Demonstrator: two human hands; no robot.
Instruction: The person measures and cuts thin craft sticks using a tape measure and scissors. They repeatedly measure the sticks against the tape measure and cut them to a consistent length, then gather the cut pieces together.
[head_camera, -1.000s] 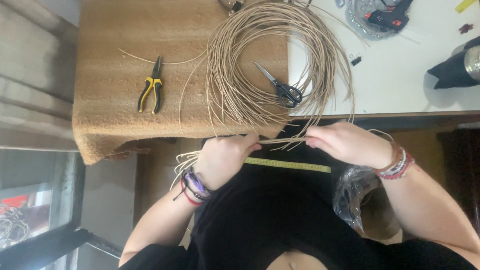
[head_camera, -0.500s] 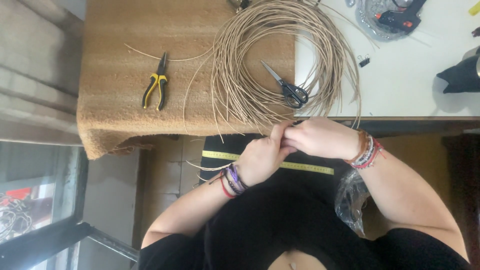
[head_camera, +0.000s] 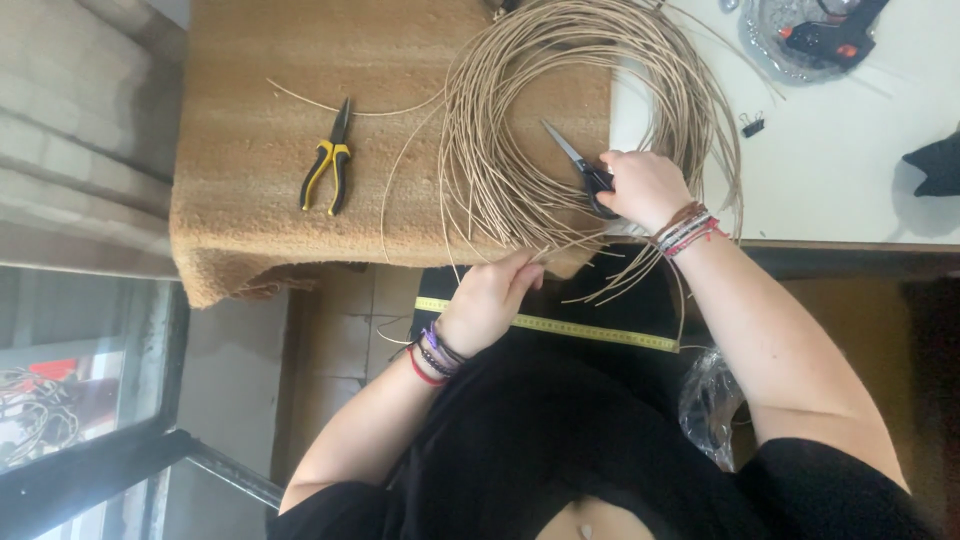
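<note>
The right hand (head_camera: 645, 185) clenches black-handled steel scissors (head_camera: 580, 165) lying on the coil of tan rattan cane (head_camera: 500, 150) — the left hand (head_camera: 487, 300) pinches cane ends at its near edge; yellow-handled pliers (head_camera: 328, 165) lie left of the coil on the surface.

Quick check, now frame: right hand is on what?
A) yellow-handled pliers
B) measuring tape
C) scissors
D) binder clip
C: the right hand rests on the black handles of the scissors lying inside the coil of cane, while the pliers lie untouched on the brown mat and the left hand pinches strand ends near the table edge.
</note>
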